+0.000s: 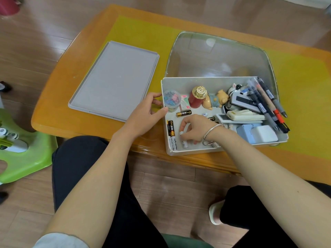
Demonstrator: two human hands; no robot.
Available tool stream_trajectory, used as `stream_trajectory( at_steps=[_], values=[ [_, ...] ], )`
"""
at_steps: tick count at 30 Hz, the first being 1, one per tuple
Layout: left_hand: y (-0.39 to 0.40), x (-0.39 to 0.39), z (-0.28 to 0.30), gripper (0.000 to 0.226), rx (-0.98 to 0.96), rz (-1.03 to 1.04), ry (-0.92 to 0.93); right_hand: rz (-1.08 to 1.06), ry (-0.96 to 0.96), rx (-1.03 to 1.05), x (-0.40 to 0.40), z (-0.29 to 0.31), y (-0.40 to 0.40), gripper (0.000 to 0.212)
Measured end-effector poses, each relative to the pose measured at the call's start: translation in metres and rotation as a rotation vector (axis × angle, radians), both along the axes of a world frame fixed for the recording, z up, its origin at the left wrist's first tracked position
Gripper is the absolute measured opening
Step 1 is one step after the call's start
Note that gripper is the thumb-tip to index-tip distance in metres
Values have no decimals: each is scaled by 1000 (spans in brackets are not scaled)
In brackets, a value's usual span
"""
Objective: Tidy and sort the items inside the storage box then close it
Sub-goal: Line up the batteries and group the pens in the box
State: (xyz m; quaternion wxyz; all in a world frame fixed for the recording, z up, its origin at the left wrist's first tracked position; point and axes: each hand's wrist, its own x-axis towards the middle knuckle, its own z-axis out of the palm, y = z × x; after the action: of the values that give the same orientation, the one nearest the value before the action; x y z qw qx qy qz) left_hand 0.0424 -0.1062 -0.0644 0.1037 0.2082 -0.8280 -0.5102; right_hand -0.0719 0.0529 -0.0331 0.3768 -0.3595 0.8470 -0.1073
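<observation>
A white storage box (211,80) lies open on the table, its clear lid (220,54) tilted back behind it. My left hand (146,111) grips the box's left wall. My right hand (195,127), with a silver bangle on the wrist, pinches a white battery (183,138) near the box's front left corner. Black-and-gold batteries (171,128) lie along the left wall, and another battery (183,114) lies further in. A tub of coloured clips (172,98), a red jar with gold cap (198,96), a pig figure (215,101), pens (268,102) and pale blue cases (258,133) fill the rest.
A grey flat tray (114,79) lies on the table left of the box. The orange table edge (179,158) runs just in front of the box. A green stool (23,151) stands on the floor at left. My knees sit below the table.
</observation>
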Motion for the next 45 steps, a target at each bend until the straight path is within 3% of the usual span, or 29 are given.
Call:
stream_trajectory(
  at_steps=[6,19,22,27,33,39,45],
  values=[
    [0,1,1,49,-2,-4,2,-93,-155,55,5,3,-3,24],
    [-1,-1,-2,49,-19,-2,4,-51,-192,40,6,10,2,32],
    [-2,0,-3,49,-18,-1,5,-83,-109,25,2,9,7,30],
    [-2,0,-3,51,-22,-3,4,14,189,119,-1,6,15,29],
    [-3,0,-4,49,-3,-6,10,75,256,189,-1,5,12,24],
    [-3,-1,-5,50,1,1,17,-116,196,-51,0,2,9,11],
    [-2,0,-5,50,-12,1,18,-256,41,-185,-1,-3,-2,25]
  ],
)
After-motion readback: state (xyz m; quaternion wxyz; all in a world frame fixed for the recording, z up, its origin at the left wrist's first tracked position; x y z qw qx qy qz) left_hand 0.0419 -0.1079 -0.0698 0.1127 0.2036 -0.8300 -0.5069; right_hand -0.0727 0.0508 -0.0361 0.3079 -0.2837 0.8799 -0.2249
